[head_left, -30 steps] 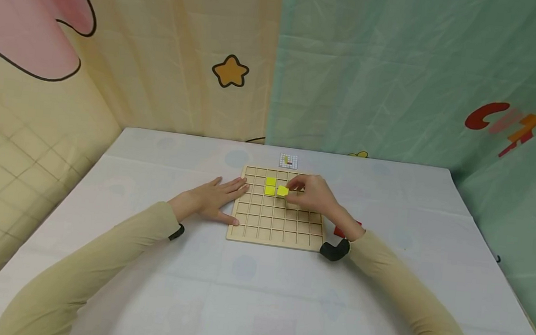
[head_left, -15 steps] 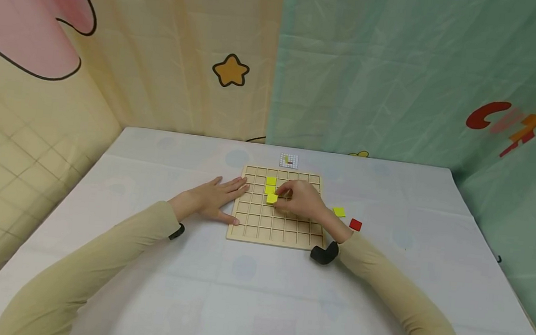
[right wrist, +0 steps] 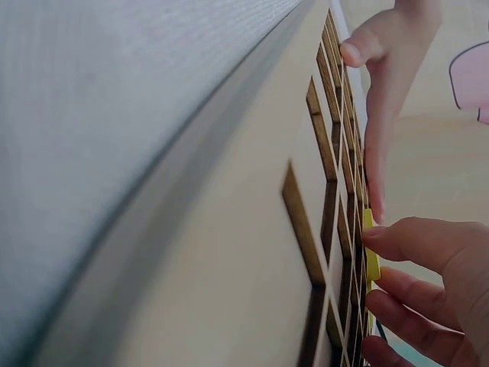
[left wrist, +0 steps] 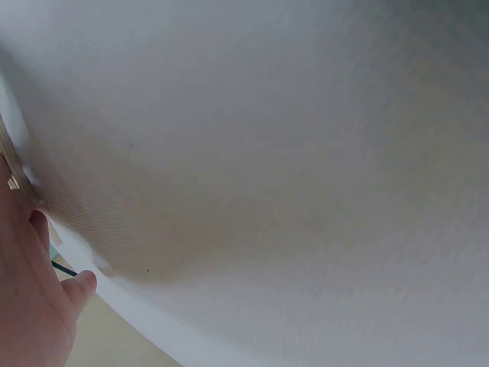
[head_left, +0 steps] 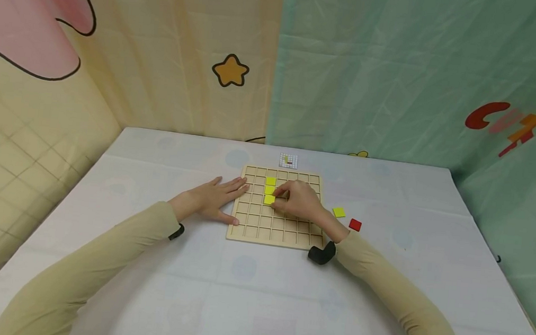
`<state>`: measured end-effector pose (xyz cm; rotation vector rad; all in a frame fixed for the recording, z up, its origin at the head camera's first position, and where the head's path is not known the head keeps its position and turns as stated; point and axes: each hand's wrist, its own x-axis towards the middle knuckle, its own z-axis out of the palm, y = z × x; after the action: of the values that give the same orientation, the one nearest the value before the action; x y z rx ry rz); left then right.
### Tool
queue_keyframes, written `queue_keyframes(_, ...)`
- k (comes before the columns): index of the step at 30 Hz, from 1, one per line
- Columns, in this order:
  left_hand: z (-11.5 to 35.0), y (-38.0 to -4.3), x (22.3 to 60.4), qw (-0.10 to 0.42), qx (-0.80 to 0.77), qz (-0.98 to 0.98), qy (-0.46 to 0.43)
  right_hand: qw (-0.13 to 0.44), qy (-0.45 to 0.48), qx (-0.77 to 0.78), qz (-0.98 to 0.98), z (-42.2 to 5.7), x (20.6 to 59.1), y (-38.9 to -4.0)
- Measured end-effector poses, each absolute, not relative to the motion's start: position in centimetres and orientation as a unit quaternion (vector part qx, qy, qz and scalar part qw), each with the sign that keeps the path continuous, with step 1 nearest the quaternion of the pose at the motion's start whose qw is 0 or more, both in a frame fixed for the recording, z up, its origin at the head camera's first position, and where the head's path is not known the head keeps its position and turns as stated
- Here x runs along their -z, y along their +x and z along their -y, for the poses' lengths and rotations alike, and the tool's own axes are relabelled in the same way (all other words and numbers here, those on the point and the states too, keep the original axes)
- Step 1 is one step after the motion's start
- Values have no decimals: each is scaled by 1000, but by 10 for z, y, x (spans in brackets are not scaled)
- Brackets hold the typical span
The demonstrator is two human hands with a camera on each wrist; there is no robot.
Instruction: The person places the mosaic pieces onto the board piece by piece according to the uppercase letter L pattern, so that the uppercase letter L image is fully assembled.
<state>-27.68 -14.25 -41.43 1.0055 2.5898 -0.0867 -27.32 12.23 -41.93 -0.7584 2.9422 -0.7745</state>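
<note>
On the wooden grid board, three yellow tiles stood in one column, third from the left, running from the far part toward the middle: a top tile, a middle tile and a front tile. Right hand was over the board, thumb and forefinger narrow, pinching the front tile at its right side. Could not tell if that tile sat fully down in its cell. Left hand lay across the board's left edge, fingers straight and spread wide, thumb apart near the front left, no tile held. Right of the board, off it, a loose yellow tile lay nearer the board, and a red tile just beyond it. Past the board's far edge, a small printed card lay flat, showing a grid pattern. Under the board, a pale tablecloth. Beyond the board, a curtain hung.
</note>
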Motion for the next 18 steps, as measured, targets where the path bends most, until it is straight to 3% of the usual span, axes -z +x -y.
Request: queue_keyframes(18,142,-275,411,182,30,-916,356,7,-244,238,-940,-121,420,-274)
